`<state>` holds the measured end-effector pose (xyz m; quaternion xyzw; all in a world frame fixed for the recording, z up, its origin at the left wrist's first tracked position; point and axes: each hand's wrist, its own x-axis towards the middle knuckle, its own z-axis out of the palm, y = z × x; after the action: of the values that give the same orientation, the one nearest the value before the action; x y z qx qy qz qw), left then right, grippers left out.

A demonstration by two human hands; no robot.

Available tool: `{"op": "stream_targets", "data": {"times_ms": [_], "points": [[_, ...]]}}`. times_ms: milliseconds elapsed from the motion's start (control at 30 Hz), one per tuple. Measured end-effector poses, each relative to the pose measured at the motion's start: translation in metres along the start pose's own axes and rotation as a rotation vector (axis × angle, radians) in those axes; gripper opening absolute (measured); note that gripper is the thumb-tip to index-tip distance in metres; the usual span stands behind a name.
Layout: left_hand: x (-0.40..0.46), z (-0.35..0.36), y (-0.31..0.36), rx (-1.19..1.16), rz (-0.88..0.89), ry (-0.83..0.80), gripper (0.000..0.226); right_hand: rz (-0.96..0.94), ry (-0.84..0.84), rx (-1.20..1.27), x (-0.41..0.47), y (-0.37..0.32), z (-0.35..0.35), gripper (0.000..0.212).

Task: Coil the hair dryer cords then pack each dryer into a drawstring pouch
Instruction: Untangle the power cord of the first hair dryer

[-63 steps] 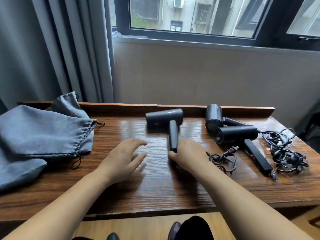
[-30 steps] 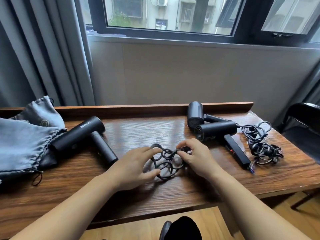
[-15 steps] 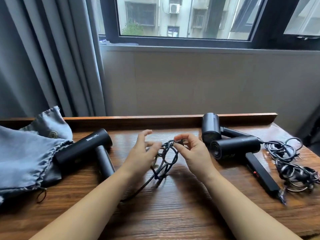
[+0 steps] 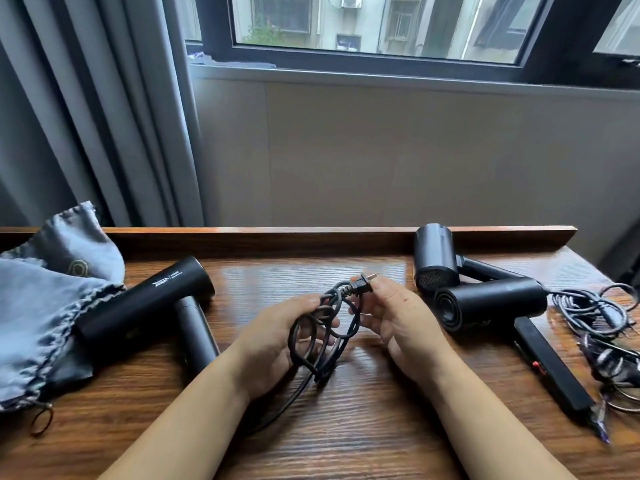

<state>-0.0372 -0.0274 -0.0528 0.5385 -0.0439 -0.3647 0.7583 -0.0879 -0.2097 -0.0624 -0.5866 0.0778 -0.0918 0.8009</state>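
Far left, the grey pouches (image 4: 41, 306) lie slumped in a heap on the table (image 4: 346, 427), mouth and drawstring facing the middle, likely so a dryer can slide straight in. Right against them lies the first dryer (image 4: 145, 303), on its side, barrel touching the fabric, handle pointing toward the person. Its cord (image 4: 322, 334) runs from under the left forearm up into the hands.

Now the centre. The left hand (image 4: 277, 344) is curled around a bunch of loose loops, lifted just above the wood, keeping the coil gathered so it can't spring apart. The right hand (image 4: 398, 317) pinches the plug (image 4: 465, 284) between thumb and fingertips, prongs up and pointing right, holding the free end clear of the loops. The two hands sit close, the cord bridging them; the loops look uneven, so I'd say the coiling is only partly done.

Moving right: two more dryers (image 4: 485, 299) rest together near the back ledge, one barrel touching the other, well apart from both hands. At the far right their cords (image 4: 606, 334) lie in a tangle, not yet coiled.
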Motion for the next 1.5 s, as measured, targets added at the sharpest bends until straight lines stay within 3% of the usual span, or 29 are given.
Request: {"op": "stream_targets", "data": {"times_ms": [167,267,433,567,667,800,1067,1200,1500], "points": [[-0.001,-0.002,0.002,0.083,0.066,-0.019,0.029,0.021,-0.051,-0.008,-0.002,-0.002,-0.002,0.035],[-0.003,-0.005,0.004,0.073,0.061,-0.051,0.03,-0.092,-0.02,-0.113,-0.004,-0.004,0.0,0.025],[-0.009,-0.002,0.005,0.121,0.076,-0.096,0.029,-0.293,0.084,-0.375,-0.016,-0.005,0.003,0.03],[-0.018,-0.002,0.004,0.246,0.09,-0.195,0.05,-0.203,0.172,-0.309,-0.021,-0.009,0.012,0.029],[-0.024,0.005,-0.001,0.4,0.157,-0.086,0.036,-0.124,0.158,-0.271,-0.026,-0.015,0.015,0.027],[-0.033,0.005,-0.001,0.305,0.133,-0.018,0.025,-0.006,0.172,-0.172,-0.04,-0.028,0.017,0.026],[-0.047,0.008,-0.003,0.157,0.137,-0.032,0.025,0.01,0.207,-0.071,-0.06,-0.032,0.021,0.03],[-0.052,0.01,-0.005,0.074,0.09,-0.074,0.027,0.124,0.074,0.064,-0.069,-0.027,0.027,0.028],[-0.052,0.014,-0.008,0.023,0.153,-0.044,0.023,0.018,-0.147,-0.394,-0.073,-0.031,0.022,0.015]]}}
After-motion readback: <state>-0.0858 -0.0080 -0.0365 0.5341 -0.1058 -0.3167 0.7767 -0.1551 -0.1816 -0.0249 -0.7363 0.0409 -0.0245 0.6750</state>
